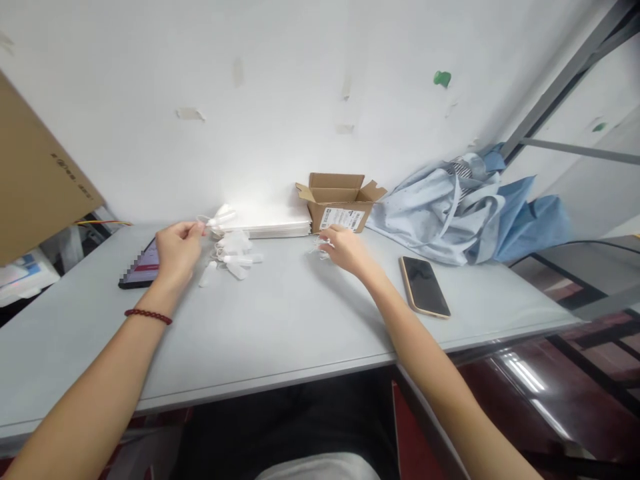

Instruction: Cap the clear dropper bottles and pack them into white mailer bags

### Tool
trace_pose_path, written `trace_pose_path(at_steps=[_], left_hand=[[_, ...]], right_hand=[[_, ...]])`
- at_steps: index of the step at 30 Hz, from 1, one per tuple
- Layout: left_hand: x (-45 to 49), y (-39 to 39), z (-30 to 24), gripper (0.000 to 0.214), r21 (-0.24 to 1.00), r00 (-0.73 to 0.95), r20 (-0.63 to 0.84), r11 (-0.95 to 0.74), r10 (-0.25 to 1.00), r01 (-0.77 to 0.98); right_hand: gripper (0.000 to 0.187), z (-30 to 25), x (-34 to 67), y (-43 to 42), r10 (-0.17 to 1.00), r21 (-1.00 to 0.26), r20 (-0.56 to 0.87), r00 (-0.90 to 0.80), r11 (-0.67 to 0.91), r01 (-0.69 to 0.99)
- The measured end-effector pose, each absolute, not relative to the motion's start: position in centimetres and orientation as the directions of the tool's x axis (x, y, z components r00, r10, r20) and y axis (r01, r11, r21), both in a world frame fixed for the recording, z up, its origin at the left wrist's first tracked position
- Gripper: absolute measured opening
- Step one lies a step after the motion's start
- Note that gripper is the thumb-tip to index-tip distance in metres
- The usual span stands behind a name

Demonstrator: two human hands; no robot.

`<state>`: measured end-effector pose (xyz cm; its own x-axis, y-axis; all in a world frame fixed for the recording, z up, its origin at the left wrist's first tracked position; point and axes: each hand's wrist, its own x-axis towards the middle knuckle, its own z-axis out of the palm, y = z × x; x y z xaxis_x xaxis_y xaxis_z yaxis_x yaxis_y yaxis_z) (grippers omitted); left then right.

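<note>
My left hand [176, 250] is closed in a pinch on a small white packet [221, 217] held just above the grey table [280, 320]. Below it lies a loose heap of similar small white packets [234, 257]. My right hand [345, 250] rests on the table in front of the open cardboard box [340, 203], fingers curled on a small white piece [321, 245] that is too small to name. A red bead bracelet [149, 315] is on my left wrist.
A stack of flat white sheets [273, 227] lies against the wall. A tablet [143, 267] sits at the left, a dark phone [424, 285] at the right. Blue clothing [465, 213] is piled at the back right. A big cardboard box [35, 180] stands left.
</note>
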<state>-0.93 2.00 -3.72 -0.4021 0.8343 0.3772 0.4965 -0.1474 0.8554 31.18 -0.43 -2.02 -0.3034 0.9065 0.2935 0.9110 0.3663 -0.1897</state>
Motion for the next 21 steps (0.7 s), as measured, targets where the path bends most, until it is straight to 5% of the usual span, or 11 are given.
trace_pose_path(at_steps=[11, 21], left_hand=[[-2.2, 4.5, -6.3, 0.023, 0.826, -0.252, 0.262, -0.082, 0.932, 0.557], [-2.4, 3.4, -5.5, 0.030, 0.672, -0.260, 0.472, -0.153, 0.842, 0.724]], right_hand=[[0.026, -2.4, 35.8, 1.7, 0.983, -0.212, 0.071, -0.169, 0.181, 0.960], [0.021, -2.2, 35.8, 1.6, 0.992, -0.226, -0.037, -0.125, 0.113, 0.968]])
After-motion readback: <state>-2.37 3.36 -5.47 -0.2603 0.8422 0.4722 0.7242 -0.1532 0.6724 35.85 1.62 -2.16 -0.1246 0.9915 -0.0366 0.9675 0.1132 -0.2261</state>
